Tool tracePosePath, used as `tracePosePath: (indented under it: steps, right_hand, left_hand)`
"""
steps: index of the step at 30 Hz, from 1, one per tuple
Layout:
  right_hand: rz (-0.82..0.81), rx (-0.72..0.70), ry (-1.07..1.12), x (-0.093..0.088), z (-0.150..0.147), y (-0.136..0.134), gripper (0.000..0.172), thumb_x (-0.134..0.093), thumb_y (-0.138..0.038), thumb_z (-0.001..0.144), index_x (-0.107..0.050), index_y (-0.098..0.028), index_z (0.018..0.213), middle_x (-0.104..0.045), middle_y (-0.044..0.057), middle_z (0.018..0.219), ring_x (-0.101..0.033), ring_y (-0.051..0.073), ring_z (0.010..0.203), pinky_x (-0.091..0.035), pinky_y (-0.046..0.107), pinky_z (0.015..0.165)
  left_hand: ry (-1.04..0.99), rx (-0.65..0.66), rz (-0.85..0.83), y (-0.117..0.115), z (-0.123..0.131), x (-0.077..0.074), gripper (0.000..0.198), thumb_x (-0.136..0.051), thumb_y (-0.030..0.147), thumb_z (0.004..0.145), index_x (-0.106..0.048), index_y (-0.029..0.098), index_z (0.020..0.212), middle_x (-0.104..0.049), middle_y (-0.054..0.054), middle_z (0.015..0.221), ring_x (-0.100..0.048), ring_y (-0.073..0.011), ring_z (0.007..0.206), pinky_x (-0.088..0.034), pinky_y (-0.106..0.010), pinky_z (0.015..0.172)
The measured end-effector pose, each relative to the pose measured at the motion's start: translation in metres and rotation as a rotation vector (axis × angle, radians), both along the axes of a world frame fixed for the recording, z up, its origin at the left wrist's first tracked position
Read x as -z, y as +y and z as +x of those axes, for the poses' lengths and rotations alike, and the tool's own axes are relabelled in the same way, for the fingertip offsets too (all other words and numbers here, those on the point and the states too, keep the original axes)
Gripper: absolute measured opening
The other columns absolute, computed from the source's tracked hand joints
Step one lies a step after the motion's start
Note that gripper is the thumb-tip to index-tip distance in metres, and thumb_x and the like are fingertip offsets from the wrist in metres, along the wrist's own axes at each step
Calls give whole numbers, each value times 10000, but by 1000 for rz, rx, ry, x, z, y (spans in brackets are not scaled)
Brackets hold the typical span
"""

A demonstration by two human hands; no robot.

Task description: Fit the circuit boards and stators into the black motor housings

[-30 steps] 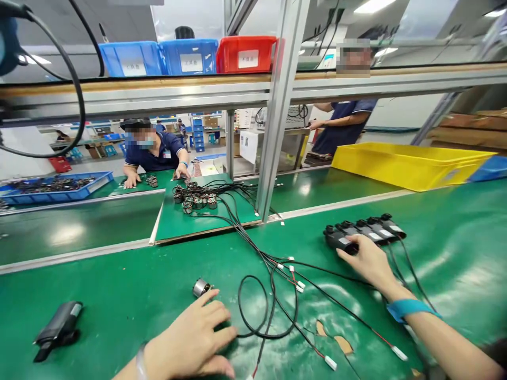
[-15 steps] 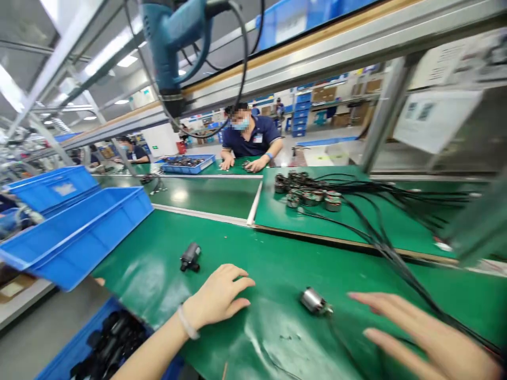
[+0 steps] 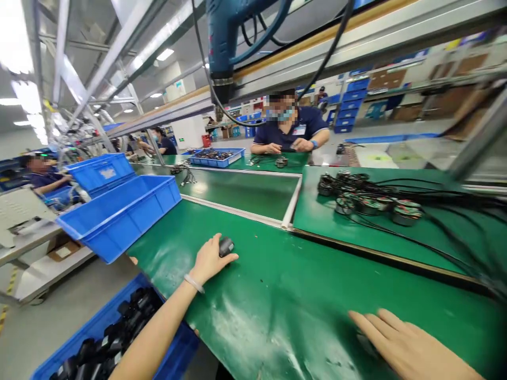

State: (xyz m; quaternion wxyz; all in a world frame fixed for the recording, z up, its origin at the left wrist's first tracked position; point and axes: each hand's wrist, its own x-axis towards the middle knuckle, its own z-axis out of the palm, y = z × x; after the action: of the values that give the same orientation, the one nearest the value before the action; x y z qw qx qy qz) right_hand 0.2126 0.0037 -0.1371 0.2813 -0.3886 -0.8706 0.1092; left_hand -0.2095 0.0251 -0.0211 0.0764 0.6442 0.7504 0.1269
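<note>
My left hand (image 3: 212,258), with a band round its wrist, curls about a small black plastic housing (image 3: 226,246) on the green mat (image 3: 273,274). The thumb lies along the near side of the housing and the fingers reach behind it. Low on the right, my right hand (image 3: 404,338) is palm down with its fingers closed over a small motor (image 3: 366,343). Little of the motor shows under the fingers, it is blurred, and the thumb is hidden. Below my left forearm, a blue bin (image 3: 87,322) holds many similar black housings.
A large blue bin (image 3: 119,216) stands at the left table edge. Round wired parts (image 3: 368,198) with black cables lie on the raised right section. A blue power tool (image 3: 222,58) hangs overhead. Opposite, a co-worker (image 3: 291,126) handles parts beside a filled blue tray (image 3: 217,157).
The view has swung left. My left hand has reached forward and taken hold of the black housing. My right hand has come down over the silver motor.
</note>
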Motion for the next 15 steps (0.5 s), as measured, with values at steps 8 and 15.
tracePosePath:
  steps: [8,15]
  right_hand:
    - [-385,1,-131,-58,8,-27,838,-764,-323,784,-430,-210,1544,-568,129,1472,-576,284,1327,-520,371,1087]
    - [-370,-32,-74,-62,6,-34,458,-531,-426,1008,-570,-326,1453,-629,82,1405,-643,242,1243,-549,345,1044]
  left_hand:
    - [-379,344,-98,23,69,-6,549,-782,272,800,-560,172,1293,-707,-112,1157,-659,-285,1078,-479,-420,997]
    - [-869,699,-262,-2,148,10,549,-900,303,701,-622,167,1154,-717,-44,1038,-668,-183,949,-521,-281,875]
